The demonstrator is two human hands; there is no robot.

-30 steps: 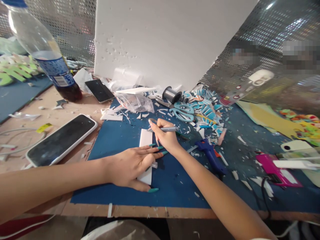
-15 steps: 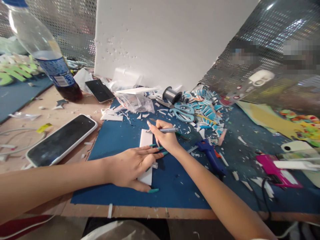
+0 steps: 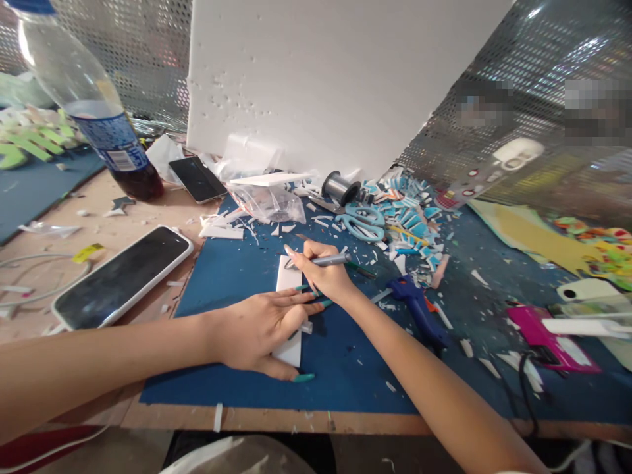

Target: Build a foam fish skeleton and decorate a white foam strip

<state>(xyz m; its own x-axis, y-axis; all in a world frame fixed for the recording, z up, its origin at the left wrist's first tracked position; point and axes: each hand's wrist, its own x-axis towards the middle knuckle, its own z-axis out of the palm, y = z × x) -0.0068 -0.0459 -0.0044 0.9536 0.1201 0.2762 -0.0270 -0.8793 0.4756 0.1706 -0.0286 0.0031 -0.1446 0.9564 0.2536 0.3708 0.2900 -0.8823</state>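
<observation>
My left hand (image 3: 264, 329), with long teal nails, lies mostly flat across a white foam strip (image 3: 289, 280) and presses it to the blue cutting mat (image 3: 222, 388). A small translucent grey piece (image 3: 306, 327) pokes out by its bent finger; whether the hand grips it I cannot tell. Beyond it, my right hand (image 3: 323, 273) is closed around a grey pen (image 3: 332, 260). The pen's tip touches the far end of the strip, where a short dark line shows. My right hand's lower fingers rest close to my left fingertips.
Light-blue scissors (image 3: 363, 222), a wire spool (image 3: 340, 189) and heaped blue-white scraps (image 3: 409, 214) lie beyond my hands. A blue glue gun (image 3: 419, 313) sits right, a magenta tool (image 3: 553, 339) farther. Leftward are a phone (image 3: 123, 276) and a bottle (image 3: 116, 141); a white board (image 3: 316, 79) stands behind.
My right hand has shifted slightly, and the pen now tilts more steeply. A dark line shows more clearly at the strip's far end. My left hand stays in place.
</observation>
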